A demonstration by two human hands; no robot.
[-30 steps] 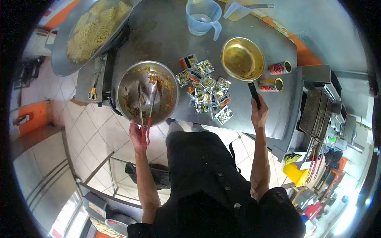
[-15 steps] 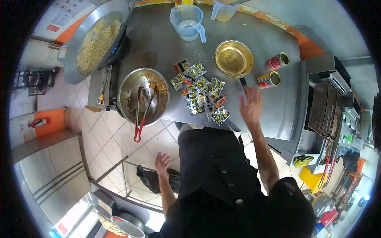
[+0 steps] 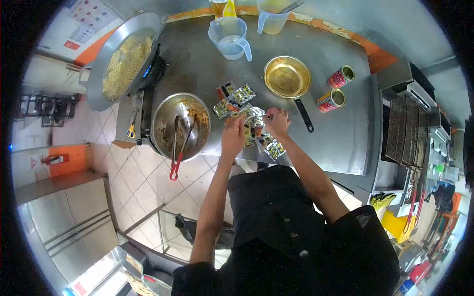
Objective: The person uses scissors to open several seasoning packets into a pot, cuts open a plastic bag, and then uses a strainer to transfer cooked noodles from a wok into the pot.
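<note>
A pile of small silver, yellow and black seasoning packets (image 3: 272, 148) lies near the front edge of the steel table. My left hand (image 3: 234, 135) is on the pile's left side, fingers closed at a packet. On the other side, my right hand (image 3: 278, 122) pinches at a silver seasoning packet (image 3: 256, 114) between the two hands. The fingers partly hide what they grip. Left of the pile, a steel mixing bowl (image 3: 157, 111) with brown residue holds red-handled tongs (image 3: 175, 170). Behind my right hand sits a gold-coloured pan (image 3: 287, 76) with a black handle.
Two opened tins (image 3: 341, 76) stand at the right of the table (image 3: 340, 143). Measuring jugs (image 3: 229, 42) are at the back. A large wok (image 3: 94, 91) of noodles sits on a burner at the left. Yellow-handled scissors (image 3: 131, 129) lie beside the bowl.
My left hand has come up from beside my body to the packets. My right hand has moved left from beside the pan handle onto the pile, and both hands have closed.
</note>
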